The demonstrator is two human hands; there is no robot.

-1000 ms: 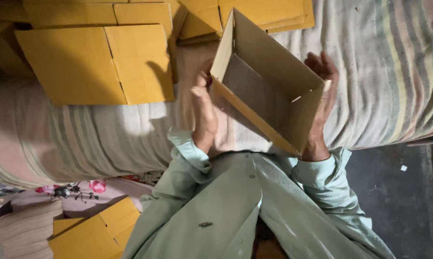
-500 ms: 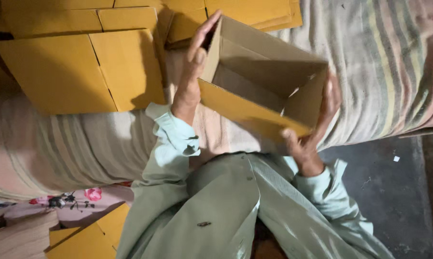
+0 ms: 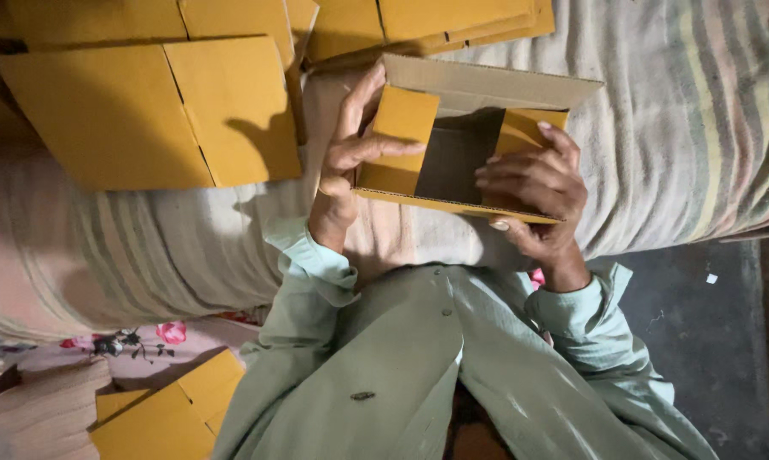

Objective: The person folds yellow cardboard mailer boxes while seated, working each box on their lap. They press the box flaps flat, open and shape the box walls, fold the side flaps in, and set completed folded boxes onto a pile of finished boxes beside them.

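The box (image 3: 461,145) is held above the striped cloth (image 3: 682,111), in front of the chest, with its open end turned toward the camera so that the dark inside can be seen. It is gripped from both sides, which steadies it while the end flaps are worked. The left hand (image 3: 355,149) is closed on the box's left side: its thumb lies across the folded yellow flap (image 3: 401,128) and presses it inward, and its fingers reach up along the outer wall. The right hand (image 3: 533,192) is closed on the box's right side, fingers curled over the near edge into the opening, thumb under the bottom edge (hidden in part). Both wrists are bent toward the box, in pale green sleeves. Flat blanks (image 3: 154,111) lie stacked on the cloth left of and beyond the box; another stack (image 3: 167,413) lies well below and left of it.
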